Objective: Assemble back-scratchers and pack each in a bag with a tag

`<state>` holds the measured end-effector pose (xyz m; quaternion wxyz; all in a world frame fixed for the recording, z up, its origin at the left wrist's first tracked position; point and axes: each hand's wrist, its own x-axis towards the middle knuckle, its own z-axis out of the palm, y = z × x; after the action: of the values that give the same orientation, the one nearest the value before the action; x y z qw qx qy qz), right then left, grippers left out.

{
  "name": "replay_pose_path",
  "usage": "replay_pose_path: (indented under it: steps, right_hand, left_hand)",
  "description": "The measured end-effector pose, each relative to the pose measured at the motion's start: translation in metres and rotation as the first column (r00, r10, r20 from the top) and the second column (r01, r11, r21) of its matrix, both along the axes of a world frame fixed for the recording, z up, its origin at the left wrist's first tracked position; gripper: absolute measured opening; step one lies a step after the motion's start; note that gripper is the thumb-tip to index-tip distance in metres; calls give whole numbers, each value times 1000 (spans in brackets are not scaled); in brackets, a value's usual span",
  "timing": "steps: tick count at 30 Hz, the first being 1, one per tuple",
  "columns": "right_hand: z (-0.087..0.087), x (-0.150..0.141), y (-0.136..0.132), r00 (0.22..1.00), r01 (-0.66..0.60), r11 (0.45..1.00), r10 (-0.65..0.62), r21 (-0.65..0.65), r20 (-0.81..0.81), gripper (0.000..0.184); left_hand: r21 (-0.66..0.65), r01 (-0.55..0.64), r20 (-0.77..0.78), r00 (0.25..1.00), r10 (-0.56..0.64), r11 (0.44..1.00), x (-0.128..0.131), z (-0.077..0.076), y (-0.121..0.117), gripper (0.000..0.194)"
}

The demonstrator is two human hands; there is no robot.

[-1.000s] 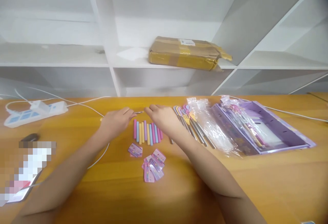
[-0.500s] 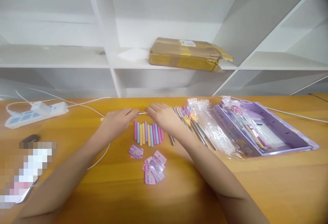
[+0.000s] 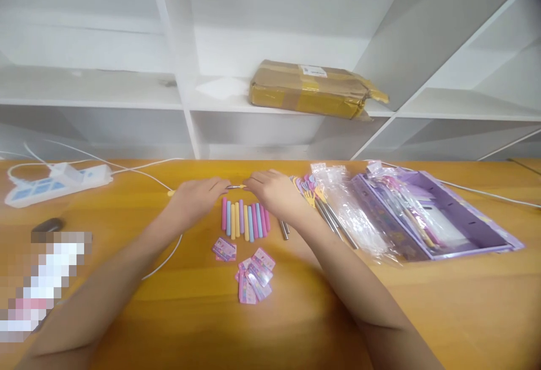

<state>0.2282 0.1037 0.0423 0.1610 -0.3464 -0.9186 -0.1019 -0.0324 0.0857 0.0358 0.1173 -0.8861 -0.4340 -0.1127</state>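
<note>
Between my hands, just beyond a row of pastel tubes [image 3: 240, 219], runs a thin metal rod with a yellow part [image 3: 235, 186]. My left hand [image 3: 205, 192] is closed on its left end, fingers pressed together. At the other end, my right hand [image 3: 267, 189] has its fingers curled over the rod, hiding that tip. The tubes are pink, blue, yellow and purple, lying side by side. Right of my right hand lie metal rods with pastel claw-shaped heads [image 3: 310, 195], partly covered by my forearm. Two short metal rods [image 3: 284, 229] stick out beside my right wrist.
Pink printed cards [image 3: 256, 275] lie in front of the tubes, with a smaller pile [image 3: 225, 249] nearby. Clear plastic sleeves [image 3: 350, 206] and a purple box [image 3: 469, 252] are at right. A power strip [image 3: 59, 184], cables and dark mouse [image 3: 48, 225] occupy the left. A taped parcel [image 3: 310, 89] sits on the shelf.
The view has shifted slightly. Both hands keep their grip on the rod, with my right hand a little farther right. The tubes and cards look the same.
</note>
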Motion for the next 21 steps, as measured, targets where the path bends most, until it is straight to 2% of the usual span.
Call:
replay_pose_path:
  steps: [3,6,9,11,13,15,18,21]
  right_hand:
    - [-2,4,4,999,44,999,-44,-3,-25,25]
    - [-2,22,17,986,137,990,-138,-14,-97,29]
    - [6,62,37,959,208,978,-199,26,-204,40]
    - [14,99,47,928,266,963,-244,42,-281,38]
    - [22,140,53,892,348,936,-312,56,-328,31]
    - [27,176,54,847,443,892,-384,90,-368,30]
    - [26,213,55,803,518,846,-430,126,-412,31]
    - [18,226,58,764,589,803,-516,93,-387,27]
  left_hand:
    - [6,-46,-8,999,46,999,-1,-6,9,30]
    - [59,-96,0,995,96,994,-19,-3,26,30]
    - [145,-125,54,991,119,981,-63,12,45,34]
    - [201,-134,85,989,119,970,-102,24,54,35]
    - [305,-221,137,973,187,927,-138,35,59,43]
    - [323,-277,164,958,235,905,-165,42,59,52]
    - [289,-318,173,945,277,903,-176,46,55,58]
    - [225,-334,198,936,292,916,-163,46,51,59]
